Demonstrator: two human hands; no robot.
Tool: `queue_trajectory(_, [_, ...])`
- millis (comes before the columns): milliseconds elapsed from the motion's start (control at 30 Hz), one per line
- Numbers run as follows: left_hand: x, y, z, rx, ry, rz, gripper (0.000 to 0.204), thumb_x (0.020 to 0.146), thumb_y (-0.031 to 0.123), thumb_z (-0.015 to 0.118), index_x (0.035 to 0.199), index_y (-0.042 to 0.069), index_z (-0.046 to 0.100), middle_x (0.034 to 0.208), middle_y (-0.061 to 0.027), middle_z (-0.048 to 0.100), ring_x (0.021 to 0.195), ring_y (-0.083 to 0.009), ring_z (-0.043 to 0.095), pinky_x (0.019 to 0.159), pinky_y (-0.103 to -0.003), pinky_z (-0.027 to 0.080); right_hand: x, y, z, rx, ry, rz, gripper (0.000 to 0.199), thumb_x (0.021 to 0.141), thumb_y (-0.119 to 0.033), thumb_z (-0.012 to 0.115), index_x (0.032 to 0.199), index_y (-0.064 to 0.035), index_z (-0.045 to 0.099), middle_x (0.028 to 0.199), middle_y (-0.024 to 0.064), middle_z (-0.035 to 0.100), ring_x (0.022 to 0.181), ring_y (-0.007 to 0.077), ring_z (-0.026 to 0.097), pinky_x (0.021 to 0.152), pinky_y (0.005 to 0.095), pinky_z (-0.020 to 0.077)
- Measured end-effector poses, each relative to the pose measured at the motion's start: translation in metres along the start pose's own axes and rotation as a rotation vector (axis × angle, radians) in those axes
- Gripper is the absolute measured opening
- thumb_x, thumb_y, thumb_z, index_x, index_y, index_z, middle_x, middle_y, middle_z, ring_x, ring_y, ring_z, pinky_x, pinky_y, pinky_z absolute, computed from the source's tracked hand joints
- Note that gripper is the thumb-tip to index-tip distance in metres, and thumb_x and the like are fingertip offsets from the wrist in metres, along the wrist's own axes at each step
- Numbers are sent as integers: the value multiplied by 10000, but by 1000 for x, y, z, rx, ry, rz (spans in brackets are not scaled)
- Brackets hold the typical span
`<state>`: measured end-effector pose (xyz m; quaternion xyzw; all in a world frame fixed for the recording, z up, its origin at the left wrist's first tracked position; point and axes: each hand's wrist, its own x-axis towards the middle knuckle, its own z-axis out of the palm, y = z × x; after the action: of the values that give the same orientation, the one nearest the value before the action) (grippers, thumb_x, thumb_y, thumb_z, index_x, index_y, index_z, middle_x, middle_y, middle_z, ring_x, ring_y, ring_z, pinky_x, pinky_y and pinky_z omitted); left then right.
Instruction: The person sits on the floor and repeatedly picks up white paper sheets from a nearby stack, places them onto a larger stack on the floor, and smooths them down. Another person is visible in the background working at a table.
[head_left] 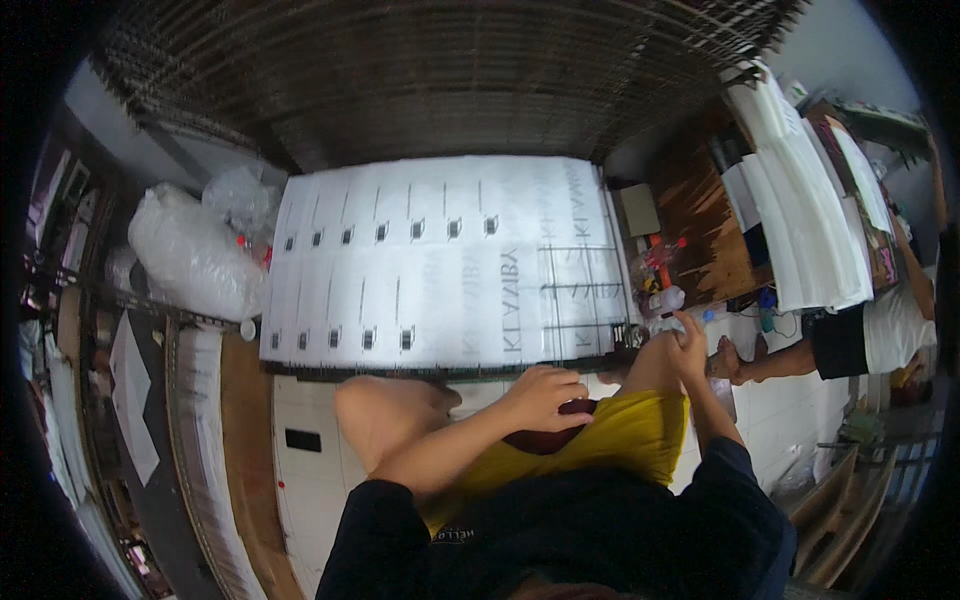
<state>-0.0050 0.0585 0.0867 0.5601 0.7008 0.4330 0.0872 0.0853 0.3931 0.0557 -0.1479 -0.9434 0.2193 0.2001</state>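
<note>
My left hand (548,396) is over my lap, its fingers curled round a dark red rounded thing (545,438) whose kind I cannot make out. It rests against my yellow shorts (640,415). By my right knee, my right hand (688,350) is closed with the fingers bent. A small dark tip shows at its fingertips, too small to name. In front of my knees lie white printed sheets (440,270) with rows of small black marks and large pale letters. They sit on a wire rack layer, and its bare grid (580,285) crosses the right part.
Raised wire rack layers (430,80) hang over the sheets' far edge. Bagged plastic (190,260) stands at left beside a wooden board (245,440). To the right are a plastic bottle (665,299), stacked white sheets (800,210) and another person's legs (780,362). A black phone-like slab (303,440) lies on the floor.
</note>
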Motion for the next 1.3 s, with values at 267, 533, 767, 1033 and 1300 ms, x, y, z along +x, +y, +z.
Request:
queue_trajectory(267, [12,43,-8,-302,-137,-238,397,784,378,733,1060,107,641,804,-39,577,663,-168,548,607,-298,462,-111,7,-18,141,-166,312,634,910,-347,552,1354,75,388,1413,305,331,1308,427,334,1096,429,254])
queue_trajectory(533, [-54,27,23,-208,-263,-619,476,779,440,711,1087,88,620,848,-88,622,735,-228,594,641,-363,477,-115,4,-20,340,24,417,568,906,-290,568,1283,117,446,1222,257,466,1188,365,446,1030,402,332])
queue_trajectory(767, [-57,-38,83,44,-338,-694,557,757,524,669,1096,90,588,970,-166,635,936,-353,605,759,-460,475,-132,56,-7,218,48,484,548,885,-396,593,1196,53,555,1109,244,533,1004,339,521,878,425,429])
queue_trajectory(1033, [-66,-42,81,89,-419,-774,596,743,550,663,1144,119,571,1018,-155,638,979,-354,601,770,-479,477,-131,70,23,336,203,554,365,798,-257,689,960,65,630,869,192,626,796,278,570,724,385,464])
queue_trajectory(1300, [-55,-29,59,9,-499,-784,647,764,542,669,1172,57,538,1116,-179,593,1059,-345,557,831,-445,451,-114,52,26,360,136,636,379,815,-275,666,998,53,616,905,192,617,824,282,566,746,388,459])
